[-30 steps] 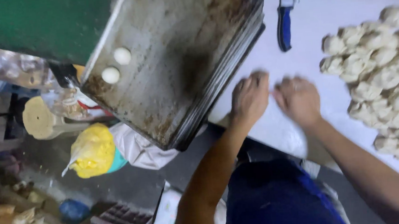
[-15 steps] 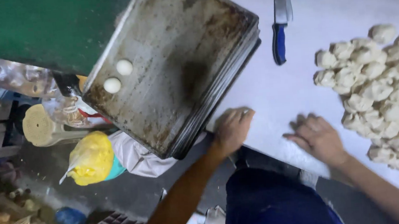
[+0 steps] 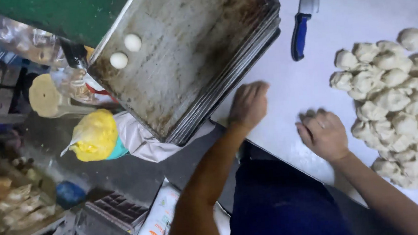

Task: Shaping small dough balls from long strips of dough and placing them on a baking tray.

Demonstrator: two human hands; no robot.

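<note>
Lying at the far left below the bench edge, a yellow bag (image 3: 93,135) sits beside a pale cloth bundle, with a printed sack (image 3: 155,221) on the floor nearer the person. A stack of worn metal baking trays (image 3: 200,68) rests on the white bench (image 3: 359,11), and two round dough balls (image 3: 125,51) sit close together near the top tray's far left corner. The left hand (image 3: 248,104) presses palm down on the bench just beside the trays' near edge, fingers curled; whether dough lies under it cannot be told. A blue-handled knife (image 3: 303,18) lies beyond it. The right hand (image 3: 323,134) also rests palm down, fingers bent, anything beneath it hidden, just beside a large heap of rough dough pieces (image 3: 402,112) at the right.
</note>
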